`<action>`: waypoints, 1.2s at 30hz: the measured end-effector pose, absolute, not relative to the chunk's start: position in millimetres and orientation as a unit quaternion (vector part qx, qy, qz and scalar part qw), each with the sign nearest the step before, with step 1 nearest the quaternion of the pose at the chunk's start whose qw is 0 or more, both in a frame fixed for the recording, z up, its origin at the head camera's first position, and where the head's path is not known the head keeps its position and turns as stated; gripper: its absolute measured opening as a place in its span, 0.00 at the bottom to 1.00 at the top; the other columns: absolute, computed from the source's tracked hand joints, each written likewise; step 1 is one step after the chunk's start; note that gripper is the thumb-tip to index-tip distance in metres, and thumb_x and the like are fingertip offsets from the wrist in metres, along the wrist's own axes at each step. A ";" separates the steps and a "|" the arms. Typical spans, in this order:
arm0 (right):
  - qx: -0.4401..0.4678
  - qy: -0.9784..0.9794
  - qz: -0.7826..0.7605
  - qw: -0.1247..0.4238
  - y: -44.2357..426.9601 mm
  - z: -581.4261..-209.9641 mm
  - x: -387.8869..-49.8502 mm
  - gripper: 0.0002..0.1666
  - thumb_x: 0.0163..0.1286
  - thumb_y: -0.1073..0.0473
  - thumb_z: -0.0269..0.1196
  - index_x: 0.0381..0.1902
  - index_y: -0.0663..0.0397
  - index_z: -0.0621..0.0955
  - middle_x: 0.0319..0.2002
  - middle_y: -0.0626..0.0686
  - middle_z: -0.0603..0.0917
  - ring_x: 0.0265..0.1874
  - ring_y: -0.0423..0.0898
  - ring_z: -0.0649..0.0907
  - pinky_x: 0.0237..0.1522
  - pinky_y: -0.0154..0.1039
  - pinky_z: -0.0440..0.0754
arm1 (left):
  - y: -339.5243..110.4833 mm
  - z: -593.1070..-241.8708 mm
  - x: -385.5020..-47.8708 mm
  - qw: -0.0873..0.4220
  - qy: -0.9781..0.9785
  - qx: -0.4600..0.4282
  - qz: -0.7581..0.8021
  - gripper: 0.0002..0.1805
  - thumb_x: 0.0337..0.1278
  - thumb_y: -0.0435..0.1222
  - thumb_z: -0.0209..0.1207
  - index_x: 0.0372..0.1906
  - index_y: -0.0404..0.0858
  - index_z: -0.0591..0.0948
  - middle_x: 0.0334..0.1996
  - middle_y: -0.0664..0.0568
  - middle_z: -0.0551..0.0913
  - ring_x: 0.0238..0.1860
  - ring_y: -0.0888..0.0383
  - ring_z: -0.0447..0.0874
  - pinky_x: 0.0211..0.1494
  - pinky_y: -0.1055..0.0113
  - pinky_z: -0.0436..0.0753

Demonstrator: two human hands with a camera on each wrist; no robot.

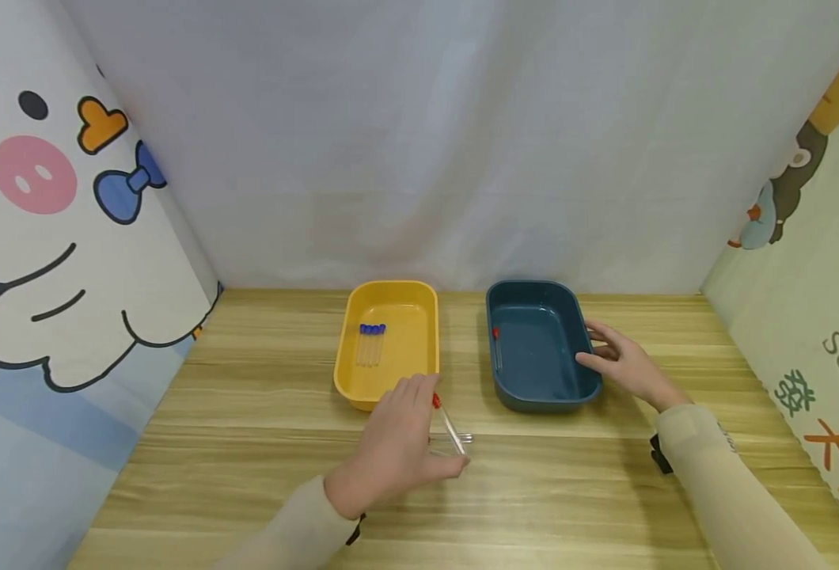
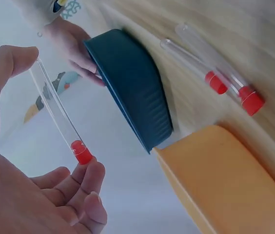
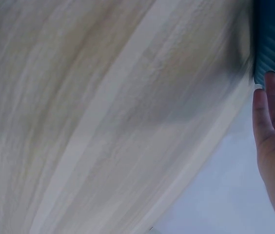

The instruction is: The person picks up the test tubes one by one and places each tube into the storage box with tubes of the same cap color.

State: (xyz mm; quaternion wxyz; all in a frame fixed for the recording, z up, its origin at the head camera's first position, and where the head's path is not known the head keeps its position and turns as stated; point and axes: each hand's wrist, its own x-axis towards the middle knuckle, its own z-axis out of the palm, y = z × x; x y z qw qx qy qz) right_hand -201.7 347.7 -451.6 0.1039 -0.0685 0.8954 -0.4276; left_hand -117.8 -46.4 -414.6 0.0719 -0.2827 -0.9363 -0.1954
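My left hand holds a clear test tube with a red cap, thumb at the bare end and fingertips at the cap. The tube slants above the table, just in front of the yellow bin. Below it, two more red-capped test tubes lie side by side on the table. My right hand grips the right rim of the dark blue bin, its thumb over the edge and its fingers along the outside wall. One red-capped tube lies inside the blue bin at the left.
Several blue-capped tubes lie in a row inside the yellow bin. The bins stand apart near the back of the wooden table. A pale curtain hangs behind it, with printed cloths at both sides.
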 end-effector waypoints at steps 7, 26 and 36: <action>-0.066 0.894 -0.430 0.108 349.3 -451.9 -202.2 0.48 0.79 0.45 0.59 0.84 0.52 0.49 0.78 0.72 0.59 0.72 0.71 0.71 0.69 0.68 0.74 | -38.8 -405.8 -133.5 0.046 -0.932 -0.285 -0.218 0.55 0.41 0.61 0.75 0.71 0.35 0.68 0.60 0.49 0.79 0.57 0.53 0.77 0.62 0.57 0.82; -0.067 0.889 -0.439 0.111 348.0 -450.7 -202.0 0.48 0.79 0.46 0.60 0.85 0.51 0.49 0.78 0.72 0.60 0.72 0.71 0.71 0.69 0.68 0.74 | -8.4 -401.1 -177.7 0.047 -0.915 -0.338 -0.213 0.50 0.45 0.57 0.77 0.70 0.34 0.74 0.65 0.46 0.76 0.62 0.50 0.75 0.67 0.57 0.81; -0.063 0.889 -0.440 0.112 348.8 -450.3 -200.2 0.48 0.79 0.45 0.59 0.85 0.50 0.49 0.78 0.71 0.59 0.72 0.71 0.70 0.70 0.68 0.73 | 4.6 -399.3 -201.5 0.010 -0.913 -0.330 -0.238 0.49 0.46 0.55 0.77 0.72 0.37 0.73 0.68 0.47 0.74 0.67 0.50 0.73 0.72 0.54 0.78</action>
